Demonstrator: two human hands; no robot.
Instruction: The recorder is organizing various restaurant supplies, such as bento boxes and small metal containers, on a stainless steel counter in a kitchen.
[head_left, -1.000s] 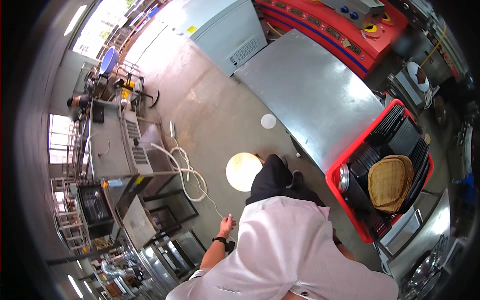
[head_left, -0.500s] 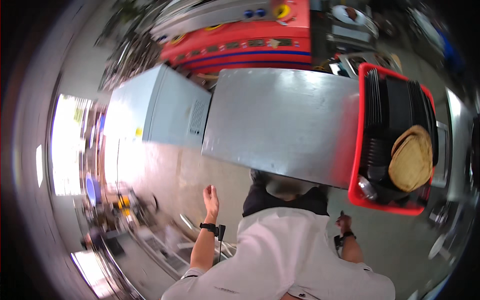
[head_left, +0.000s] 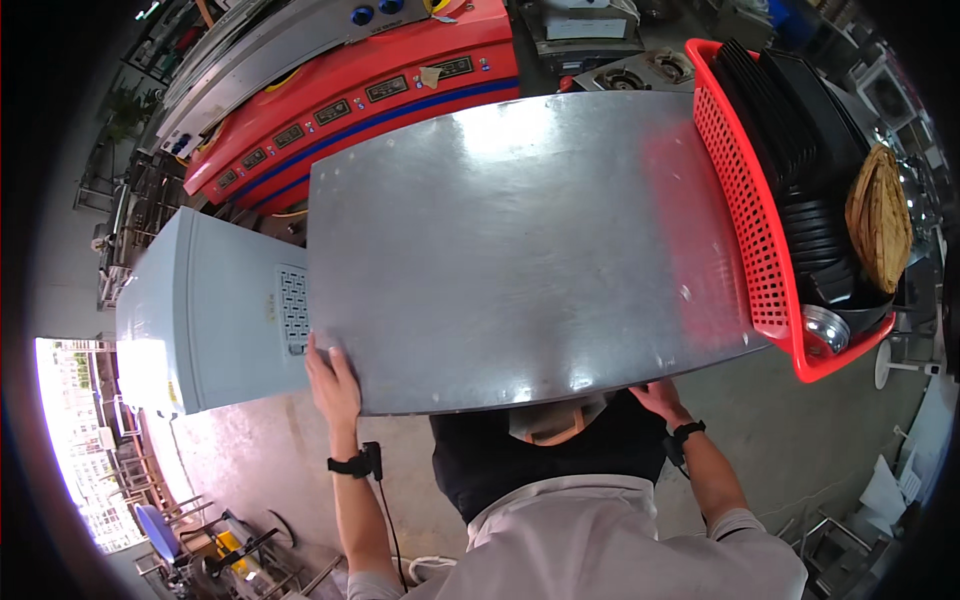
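A metal-topped table point(head_left: 500, 250) stands in front of me. My left hand point(head_left: 335, 385) lies at its near left corner, fingers stretched out and touching the edge, holding nothing loose. Against the near edge, further right, is my right hand point(head_left: 662, 402); its fingertips pass behind the table edge, so their grip is hidden. On the table's right end sits a red plastic basket point(head_left: 735, 180) with stacked black trays point(head_left: 770, 110), black containers point(head_left: 815, 240), a shiny metal bowl point(head_left: 828, 328) and a round, woven-looking tan item point(head_left: 880, 220).
A pale blue-grey cabinet point(head_left: 235, 310) stands close to the table's left side. Beyond the table are a red appliance point(head_left: 330, 115) with several control panels and a gas stove point(head_left: 625, 78). A blue round object point(head_left: 157, 530) and metal frames lie on the floor at lower left.
Both hands have come up from beside my body to the table's near edge. The table now appears closer and larger, and the view has turned.
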